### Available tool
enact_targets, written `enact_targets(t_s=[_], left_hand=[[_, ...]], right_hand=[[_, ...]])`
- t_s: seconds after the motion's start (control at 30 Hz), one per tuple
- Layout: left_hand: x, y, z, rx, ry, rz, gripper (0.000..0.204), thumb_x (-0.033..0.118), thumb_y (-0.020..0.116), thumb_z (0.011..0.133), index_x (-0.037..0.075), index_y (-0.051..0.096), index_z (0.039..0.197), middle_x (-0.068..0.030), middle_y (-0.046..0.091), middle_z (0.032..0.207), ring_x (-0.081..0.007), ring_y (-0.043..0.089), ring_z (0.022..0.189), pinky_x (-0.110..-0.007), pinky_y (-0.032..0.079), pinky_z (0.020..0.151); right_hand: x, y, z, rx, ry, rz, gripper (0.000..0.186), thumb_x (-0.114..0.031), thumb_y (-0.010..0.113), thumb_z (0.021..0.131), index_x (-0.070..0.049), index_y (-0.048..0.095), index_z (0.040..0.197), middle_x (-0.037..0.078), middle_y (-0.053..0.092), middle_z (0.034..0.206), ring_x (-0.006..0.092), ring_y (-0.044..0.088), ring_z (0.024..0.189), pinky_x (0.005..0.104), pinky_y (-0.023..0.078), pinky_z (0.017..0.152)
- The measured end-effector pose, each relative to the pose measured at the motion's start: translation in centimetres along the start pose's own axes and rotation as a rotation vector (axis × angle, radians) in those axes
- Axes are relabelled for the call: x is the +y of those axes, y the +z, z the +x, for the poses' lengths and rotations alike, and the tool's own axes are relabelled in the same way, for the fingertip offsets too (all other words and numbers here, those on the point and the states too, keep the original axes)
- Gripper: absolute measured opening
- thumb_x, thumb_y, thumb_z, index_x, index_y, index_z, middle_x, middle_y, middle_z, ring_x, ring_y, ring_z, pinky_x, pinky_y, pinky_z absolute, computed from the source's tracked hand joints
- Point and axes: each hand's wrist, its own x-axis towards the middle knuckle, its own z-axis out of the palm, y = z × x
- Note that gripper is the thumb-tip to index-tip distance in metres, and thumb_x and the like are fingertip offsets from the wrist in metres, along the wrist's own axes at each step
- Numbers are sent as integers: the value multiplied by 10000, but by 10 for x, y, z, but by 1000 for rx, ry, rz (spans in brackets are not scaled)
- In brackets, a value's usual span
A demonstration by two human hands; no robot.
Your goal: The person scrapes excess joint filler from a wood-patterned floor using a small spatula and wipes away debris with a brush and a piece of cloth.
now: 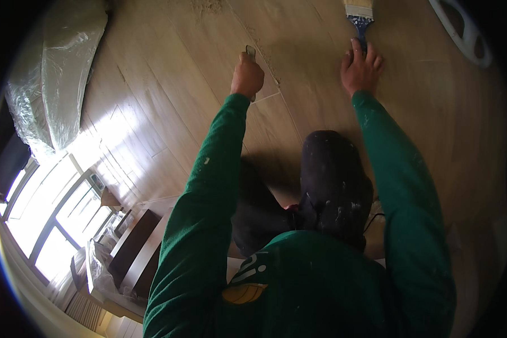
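Observation:
My left hand [247,78] is closed around a slim tool [250,52]. A rounded, greyish flat end sticks out above the fist and a bit of it shows below; the rest is hidden, so its exact kind cannot be made out. Farther right, my right hand [361,72] has its fingers around the blue handle of a wide paintbrush [360,18]. The brush points away from me, with pale bristles at the top edge of the view and whitish smears near the handle. Both hands are low over the wood-look floor [304,67].
Crumbly debris [263,54] lies along a floor seam, with more at the far edge. Clear plastic sheeting [67,73] covers something at far left. A white plastic piece with openings [468,40] is at far right. Dark furniture panels [132,242] stand near a bright window [62,217].

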Motion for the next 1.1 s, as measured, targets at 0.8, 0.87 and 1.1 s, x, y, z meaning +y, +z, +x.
enact_targets(t_s=[0.8, 0.87, 1.1], left_hand=[[-1, 98, -115, -229, 17, 99, 281, 93, 547, 960, -118, 528, 1144, -397, 669, 956, -534, 701, 880, -574, 584, 821], [14, 90, -137, -283, -129, -66, 433, 100, 547, 962, -93, 318, 1275, -405, 674, 963, -547, 697, 952, -586, 581, 835], [18, 48, -52, -37, 28, 18, 343, 104, 578, 952, -93, 440, 1197, -382, 674, 950, -531, 699, 927, -554, 601, 774]], right_hand=[[8, 11, 3, 98, -2, -32, 420, -420, 535, 1026, -311, 599, 1427, 134, 513, 1459, 397, 484, 1306, 620, 306, 1192], [10, 11, 3, 97, 1, -29, 419, -416, 539, 1023, -309, 602, 1424, 133, 520, 1450, 395, 490, 1299, 621, 311, 1188], [10, 12, 6, 116, -14, -32, 429, -415, 546, 1016, -310, 601, 1428, 134, 526, 1453, 394, 519, 1259, 619, 338, 1168]])
